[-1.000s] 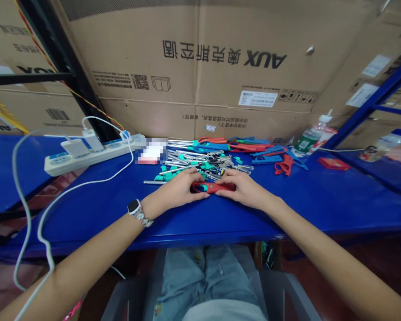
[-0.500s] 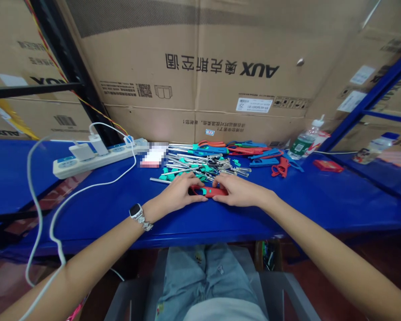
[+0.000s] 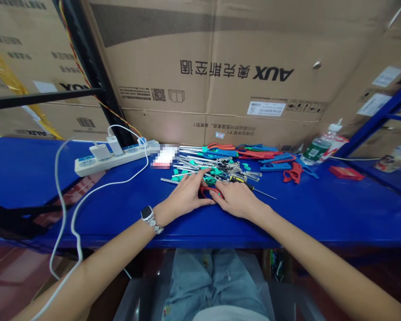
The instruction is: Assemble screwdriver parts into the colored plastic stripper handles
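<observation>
On the blue table, my left hand (image 3: 187, 195) is closed around the looped end of a red lighter handle (image 3: 205, 191), thumb in front and fingers behind. My right hand (image 3: 238, 199) lies over the other end, with its thumb on the handle; its fingertips are partly hidden. A screwdriver (image 3: 266, 194) with a yellow and black grip lies just behind my right hand, its thin shaft pointing right. Directly behind both hands spreads a pile of metal tubes with green triggers (image 3: 217, 171) and small wire parts.
Blue and red lighter handles (image 3: 276, 166) lie at the back right, near a bottle (image 3: 316, 149) and a red box (image 3: 345, 172). A power strip (image 3: 116, 159) with white cables stands at the left. Cardboard (image 3: 234, 40) rises behind the table (image 3: 120, 209).
The view has swung a little left. My right hand has turned and now covers more of the red lighter handle. The screwdriver has come into sight behind it.
</observation>
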A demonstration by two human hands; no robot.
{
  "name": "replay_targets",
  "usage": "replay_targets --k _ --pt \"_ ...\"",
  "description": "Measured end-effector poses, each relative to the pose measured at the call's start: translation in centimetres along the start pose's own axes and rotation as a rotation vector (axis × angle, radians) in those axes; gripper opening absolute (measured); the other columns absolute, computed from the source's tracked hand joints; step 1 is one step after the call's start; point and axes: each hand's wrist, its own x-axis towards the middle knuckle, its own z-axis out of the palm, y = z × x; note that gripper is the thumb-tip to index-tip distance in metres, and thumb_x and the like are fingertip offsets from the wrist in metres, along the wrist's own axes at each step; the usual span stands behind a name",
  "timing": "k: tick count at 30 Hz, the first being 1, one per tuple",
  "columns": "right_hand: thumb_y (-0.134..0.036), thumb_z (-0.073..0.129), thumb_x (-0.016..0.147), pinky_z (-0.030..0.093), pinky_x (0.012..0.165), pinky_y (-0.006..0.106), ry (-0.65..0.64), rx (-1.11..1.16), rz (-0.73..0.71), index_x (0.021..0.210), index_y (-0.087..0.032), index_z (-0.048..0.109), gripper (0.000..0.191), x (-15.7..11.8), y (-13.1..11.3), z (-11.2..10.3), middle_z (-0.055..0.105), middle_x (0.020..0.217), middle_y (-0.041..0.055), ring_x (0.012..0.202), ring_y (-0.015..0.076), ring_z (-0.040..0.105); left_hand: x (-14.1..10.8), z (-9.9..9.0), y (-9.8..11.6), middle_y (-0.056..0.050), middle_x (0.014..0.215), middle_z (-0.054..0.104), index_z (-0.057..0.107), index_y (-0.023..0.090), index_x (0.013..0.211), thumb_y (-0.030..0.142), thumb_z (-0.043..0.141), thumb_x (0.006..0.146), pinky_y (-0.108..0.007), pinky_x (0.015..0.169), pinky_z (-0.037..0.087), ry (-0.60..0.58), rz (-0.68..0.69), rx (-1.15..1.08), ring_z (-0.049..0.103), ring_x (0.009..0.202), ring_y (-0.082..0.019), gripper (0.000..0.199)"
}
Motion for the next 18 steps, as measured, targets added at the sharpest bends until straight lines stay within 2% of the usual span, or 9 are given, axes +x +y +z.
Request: replay_targets --k 2,3,5,6,7,10,13,15,18 --pt "-0.046 0.028 0.109 0.041 0.067 0.033 0.01 0.027 0.028 0.11 -0.019 0.061 0.043 0.0 0.2 0.0 0.077 0.105 0.0116 0.087 0.0281 0.074 0.1 -0.6 0.2 -0.009 0.111 0.069 0.043 0.019 0.146 0.044 0.088 0.073 -0.048 0.095 0.046 0.105 0.028 0.05 0.063 0.106 -0.031 0.089" --pt "-0.046 0.027 0.109 0.04 0.065 0.032 0.017 0.044 0.043 0.11 -0.019 0.06 0.043 -0.1 0.3 0.1 0.077 0.103 0.0108 0.086 0.0275 0.074 0.1 -1.0 0.3 -0.009 0.109 0.068 0.051 0.018 0.138 0.045 0.087 0.074 -0.046 0.092 0.047 0.192 0.03 0.064 0.063 0.103 -0.03 0.079" --pt "-0.048 0.027 0.109 0.036 0.062 0.031 0.031 0.081 0.071 0.108 -0.021 0.059 0.043 -0.3 0.5 0.1 0.077 0.099 0.009 0.082 0.0262 0.073 0.0 -1.9 0.5 -0.006 0.091 0.067 0.063 0.017 0.104 0.048 0.078 0.081 -0.037 0.077 0.047 0.387 -0.024 0.042 0.061 0.084 -0.024 0.041" --pt "-0.049 0.027 0.109 0.034 0.061 0.03 0.04 0.103 0.088 0.105 -0.021 0.059 0.042 -0.4 0.6 0.2 0.077 0.095 0.008 0.08 0.0255 0.073 -0.2 -2.4 0.6 -0.003 0.076 0.062 0.061 0.019 0.084 0.049 0.071 0.086 -0.033 0.068 0.044 0.457 -0.083 0.007 0.057 0.071 -0.02 0.032" --pt "-0.049 0.028 0.109 0.032 0.059 0.03 0.048 0.129 0.105 0.103 -0.021 0.059 0.041 -0.4 0.6 0.2 0.077 0.091 0.0071 0.078 0.0249 0.072 -0.4 -2.7 0.6 0.0 0.063 0.055 0.055 0.02 0.068 0.049 0.065 0.091 -0.03 0.06 0.04 0.484 -0.155 -0.036 0.051 0.06 -0.017 0.038" --pt "-0.049 0.031 0.108 0.028 0.057 0.03 0.077 0.236 0.165 0.096 -0.023 0.057 0.039 -0.5 0.7 0.3 0.074 0.081 0.0052 0.074 0.0241 0.07 -0.9 -2.8 0.8 0.001 0.046 0.046 0.048 0.021 0.049 0.055 0.058 0.095 -0.027 0.05 0.034 0.286 -0.366 -0.207 0.044 0.046 -0.013 0.059" --pt "-0.049 0.034 0.107 0.029 0.058 0.03 0.11 0.374 0.227 0.094 -0.024 0.057 0.037 -0.2 0.2 0.3 0.072 0.078 0.0045 0.074 0.0245 0.068 -0.5 -1.4 1.1 -0.005 0.059 0.064 0.067 0.017 0.062 0.062 0.06 0.093 -0.025 0.048 0.039 0.09 -0.445 -0.474 0.055 0.052 -0.015 0.055" --pt "-0.049 0.034 0.107 0.031 0.059 0.03 0.133 0.462 0.254 0.096 -0.025 0.058 0.036 0.1 -0.4 0.3 0.071 0.079 0.0043 0.075 0.025 0.068 0.7 -0.3 1.5 -0.005 0.069 0.068 0.071 0.016 0.075 0.065 0.061 0.091 -0.025 0.048 0.041 0.107 -0.441 -0.642 0.057 0.056 -0.016 0.052" --pt "-0.049 0.032 0.108 0.035 0.062 0.03 0.203 0.597 0.265 0.103 -0.026 0.059 0.036 0.8 -1.3 0.5 0.072 0.084 0.0041 0.08 0.0248 0.068 2.9 0.7 2.2 -0.004 0.067 0.067 0.072 0.014 0.077 0.059 0.061 0.093 -0.026 0.059 0.048 0.206 -0.448 -0.766 0.06 0.062 -0.017 0.048"
